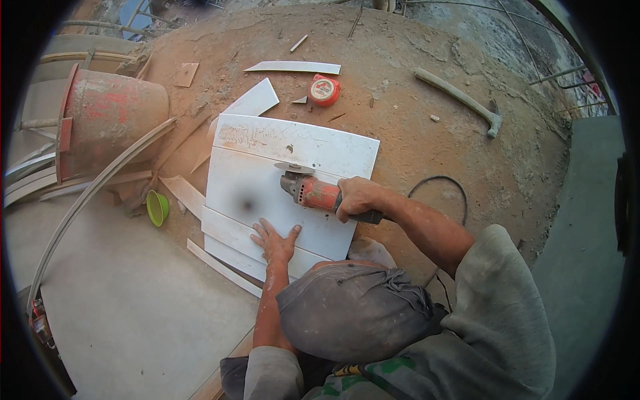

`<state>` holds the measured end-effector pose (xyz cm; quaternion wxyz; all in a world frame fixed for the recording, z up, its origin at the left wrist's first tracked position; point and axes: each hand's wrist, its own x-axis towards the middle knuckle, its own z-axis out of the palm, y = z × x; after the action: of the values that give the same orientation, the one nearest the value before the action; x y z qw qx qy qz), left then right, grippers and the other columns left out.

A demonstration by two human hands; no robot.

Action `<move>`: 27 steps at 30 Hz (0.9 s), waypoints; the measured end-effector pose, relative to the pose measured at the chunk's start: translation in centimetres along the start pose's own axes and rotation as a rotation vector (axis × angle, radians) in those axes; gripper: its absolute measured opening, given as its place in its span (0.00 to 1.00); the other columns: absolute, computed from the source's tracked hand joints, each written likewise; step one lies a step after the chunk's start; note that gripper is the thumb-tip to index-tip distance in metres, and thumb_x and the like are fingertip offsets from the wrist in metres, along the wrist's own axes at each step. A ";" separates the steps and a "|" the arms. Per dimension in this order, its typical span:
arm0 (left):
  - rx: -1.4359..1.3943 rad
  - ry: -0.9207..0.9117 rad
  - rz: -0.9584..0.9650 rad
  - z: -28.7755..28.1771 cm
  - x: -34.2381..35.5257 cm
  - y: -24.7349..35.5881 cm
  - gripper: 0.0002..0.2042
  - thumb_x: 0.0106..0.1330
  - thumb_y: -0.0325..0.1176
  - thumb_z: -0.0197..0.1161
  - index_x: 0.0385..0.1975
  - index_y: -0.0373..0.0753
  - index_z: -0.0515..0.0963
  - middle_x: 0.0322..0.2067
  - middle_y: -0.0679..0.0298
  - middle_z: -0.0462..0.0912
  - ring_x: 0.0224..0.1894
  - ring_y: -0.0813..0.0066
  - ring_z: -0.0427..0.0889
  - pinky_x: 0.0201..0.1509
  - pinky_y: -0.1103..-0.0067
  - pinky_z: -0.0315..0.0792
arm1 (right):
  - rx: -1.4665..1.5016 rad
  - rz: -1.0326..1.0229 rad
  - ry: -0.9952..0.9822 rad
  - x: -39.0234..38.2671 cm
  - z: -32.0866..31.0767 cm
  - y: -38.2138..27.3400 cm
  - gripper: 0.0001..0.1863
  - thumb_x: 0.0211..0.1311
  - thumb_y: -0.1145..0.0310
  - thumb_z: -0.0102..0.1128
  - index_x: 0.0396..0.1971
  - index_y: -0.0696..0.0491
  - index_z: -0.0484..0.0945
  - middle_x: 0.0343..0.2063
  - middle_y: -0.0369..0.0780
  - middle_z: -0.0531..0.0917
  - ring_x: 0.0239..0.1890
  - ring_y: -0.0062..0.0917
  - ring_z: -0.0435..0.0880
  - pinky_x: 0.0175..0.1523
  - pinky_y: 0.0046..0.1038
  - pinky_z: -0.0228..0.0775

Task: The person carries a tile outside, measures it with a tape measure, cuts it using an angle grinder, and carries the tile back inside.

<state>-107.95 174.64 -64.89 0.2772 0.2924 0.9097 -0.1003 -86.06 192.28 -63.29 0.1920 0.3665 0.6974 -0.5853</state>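
My right hand (pixel 360 199) is wrapped round the body of a red and black angle grinder (pixel 319 195). Its disc (pixel 293 168) sits at a long line across a white panel (pixel 247 177), low over the surface; whether it touches or spins I cannot tell. On the panel's near part my left hand (pixel 277 241) lies flat with the fingers spread, close to another long line. Brown dust smears the panel's far strip. A narrow white strip (pixel 223 268) lies along the near left side, and a white offcut (pixel 253 99) pokes out beyond the far left corner.
Beyond the panel lie a red tape measure (pixel 324 91) and a curved white offcut (pixel 293 67). A wooden-handled hammer (pixel 460 99) rests at the far right. On the left are a tipped red bucket (pixel 117 123) and a green bowl (pixel 157 208). A black cord (pixel 445 177) loops beside my right arm.
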 end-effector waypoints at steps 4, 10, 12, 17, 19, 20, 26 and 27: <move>-0.030 -0.006 0.043 -0.2 -0.3 0.1 0.57 0.50 0.64 0.62 0.67 0.32 0.37 0.67 0.39 0.34 0.68 0.35 0.29 0.70 0.53 0.40 | -0.011 0.014 0.042 -0.7 0.1 0.5 0.30 0.26 0.59 0.67 0.34 0.65 0.79 0.32 0.53 0.82 0.35 0.41 0.83 0.40 0.34 0.75; -0.021 -0.007 0.003 0.0 -0.2 0.0 0.56 0.49 0.62 0.65 0.68 0.40 0.37 0.69 0.50 0.31 0.70 0.43 0.29 0.60 0.39 0.52 | -0.033 0.009 0.059 -1.3 0.3 0.9 0.31 0.26 0.59 0.68 0.35 0.65 0.79 0.32 0.53 0.82 0.36 0.41 0.83 0.40 0.34 0.75; 0.000 -0.004 -0.012 0.2 -0.1 -0.1 0.56 0.49 0.62 0.65 0.68 0.40 0.37 0.69 0.50 0.31 0.70 0.43 0.29 0.60 0.39 0.52 | -0.020 0.000 0.049 -1.4 0.2 0.9 0.31 0.26 0.59 0.68 0.34 0.65 0.79 0.32 0.53 0.82 0.35 0.41 0.83 0.40 0.34 0.75; -0.004 0.003 -0.002 0.4 0.1 -0.2 0.57 0.48 0.63 0.65 0.68 0.39 0.36 0.69 0.50 0.31 0.70 0.43 0.29 0.60 0.39 0.52 | -0.019 0.023 -0.005 -1.2 0.0 0.8 0.34 0.26 0.60 0.66 0.40 0.65 0.74 0.32 0.54 0.81 0.36 0.41 0.81 0.39 0.34 0.73; -0.018 -0.002 0.000 0.5 0.1 -0.3 0.57 0.48 0.63 0.65 0.68 0.39 0.36 0.69 0.50 0.31 0.70 0.43 0.29 0.61 0.40 0.52 | -0.018 0.022 -0.004 -1.2 0.1 0.9 0.35 0.26 0.60 0.66 0.40 0.65 0.74 0.32 0.54 0.81 0.36 0.41 0.82 0.39 0.34 0.73; -0.005 -0.004 -0.009 0.5 0.1 -0.3 0.57 0.48 0.63 0.65 0.68 0.39 0.36 0.69 0.50 0.31 0.70 0.43 0.29 0.61 0.40 0.52 | -0.010 0.018 -0.013 -1.1 0.1 0.9 0.35 0.26 0.60 0.66 0.40 0.65 0.74 0.32 0.54 0.81 0.36 0.41 0.82 0.39 0.34 0.73; 0.012 0.005 -0.007 0.5 0.2 -0.3 0.56 0.49 0.63 0.64 0.68 0.39 0.36 0.69 0.50 0.32 0.70 0.43 0.30 0.61 0.41 0.53 | -0.020 0.016 0.005 -1.2 0.5 1.4 0.34 0.26 0.60 0.65 0.40 0.64 0.75 0.32 0.53 0.81 0.36 0.42 0.81 0.40 0.35 0.73; 0.012 0.006 -0.007 0.5 0.2 -0.3 0.56 0.49 0.63 0.64 0.68 0.39 0.36 0.69 0.50 0.32 0.70 0.43 0.30 0.61 0.41 0.53 | -0.022 0.007 0.034 -1.3 0.6 1.4 0.32 0.26 0.60 0.66 0.37 0.65 0.77 0.32 0.54 0.82 0.35 0.42 0.82 0.39 0.34 0.74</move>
<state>-108.02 174.33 -65.38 0.2723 0.2911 0.9110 -0.1060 -84.24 191.45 -63.51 0.1860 0.3767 0.7057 -0.5705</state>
